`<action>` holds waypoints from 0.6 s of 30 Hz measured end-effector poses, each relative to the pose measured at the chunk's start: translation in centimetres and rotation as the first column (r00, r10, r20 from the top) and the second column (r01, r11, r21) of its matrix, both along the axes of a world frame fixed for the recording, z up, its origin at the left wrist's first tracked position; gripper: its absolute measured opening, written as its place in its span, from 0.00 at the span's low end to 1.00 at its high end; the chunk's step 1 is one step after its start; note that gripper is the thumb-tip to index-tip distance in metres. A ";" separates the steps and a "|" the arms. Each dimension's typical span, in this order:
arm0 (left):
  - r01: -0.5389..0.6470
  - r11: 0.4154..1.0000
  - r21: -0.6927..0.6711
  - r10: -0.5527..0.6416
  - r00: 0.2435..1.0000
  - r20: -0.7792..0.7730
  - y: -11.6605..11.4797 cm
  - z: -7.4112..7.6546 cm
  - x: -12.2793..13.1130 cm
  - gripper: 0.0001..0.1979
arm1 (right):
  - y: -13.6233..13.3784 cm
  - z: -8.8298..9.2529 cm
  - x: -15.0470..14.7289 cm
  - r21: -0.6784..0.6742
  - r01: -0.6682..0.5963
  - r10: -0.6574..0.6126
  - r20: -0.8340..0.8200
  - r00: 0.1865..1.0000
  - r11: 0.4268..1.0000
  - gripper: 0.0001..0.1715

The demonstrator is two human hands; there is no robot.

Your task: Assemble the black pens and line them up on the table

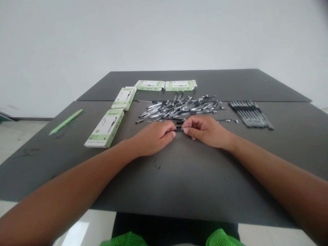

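Presently, our hands: two, left hand [155,138] and right hand [206,131], fingers pinched closed on one slim dark pen part [178,130], midway between the tabletop's [179,184] side edges.
Pen pile [179,107]: just beyond our hands, too tangled to count.
Pen row [251,114]: roughly ten, toward the right edge.
Boxes [104,128]: four; two left, two toward the far edge.
Green pen [66,122]: one, near the left edge.

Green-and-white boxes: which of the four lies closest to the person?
The frontmost box, just left of the left hand; the other three boxes lie farther back on the table.
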State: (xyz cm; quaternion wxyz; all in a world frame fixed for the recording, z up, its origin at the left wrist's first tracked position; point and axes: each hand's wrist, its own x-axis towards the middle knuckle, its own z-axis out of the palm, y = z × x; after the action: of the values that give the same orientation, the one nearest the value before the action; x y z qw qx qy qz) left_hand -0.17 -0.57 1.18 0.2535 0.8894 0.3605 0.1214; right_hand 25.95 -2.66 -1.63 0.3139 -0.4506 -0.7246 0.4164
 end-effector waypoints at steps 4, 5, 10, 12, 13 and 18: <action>0.002 1.000 -0.011 -0.002 1.000 -0.001 0.0 0.1 0.0 0.11 | -0.2 -0.2 0.1 0.013 -0.014 0.014 0.032 0.999 1.000 0.13; 0.004 1.000 -0.010 -0.004 1.000 0.000 0.0 0.1 0.0 0.11 | -0.2 -0.2 0.1 0.022 -0.020 0.018 0.046 0.999 1.000 0.13; 0.025 1.000 -0.008 -0.025 1.000 0.001 0.0 0.1 0.1 0.12 | -0.3 0.0 0.1 0.054 -0.052 0.046 0.103 0.994 0.997 0.12; 0.038 0.999 -0.003 -0.038 0.999 -0.002 0.0 0.2 0.1 0.13 | -0.3 0.0 0.1 0.052 -0.064 0.059 0.106 0.993 0.997 0.12; 0.044 0.999 0.000 -0.044 0.999 -0.004 0.0 0.2 0.1 0.13 | -0.3 0.0 0.1 0.053 -0.068 0.063 0.105 0.993 0.996 0.12; 0.057 0.998 0.003 -0.057 0.998 -0.013 0.0 0.3 0.2 0.14 | -0.4 0.1 0.1 0.063 -0.074 0.066 0.116 0.991 0.995 0.12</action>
State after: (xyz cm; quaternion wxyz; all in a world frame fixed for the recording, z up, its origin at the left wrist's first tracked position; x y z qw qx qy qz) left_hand -0.01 -0.53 1.46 0.2532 0.9005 0.3362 0.1091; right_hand 26.07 -3.05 -1.51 0.2724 -0.4371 -0.7702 0.3762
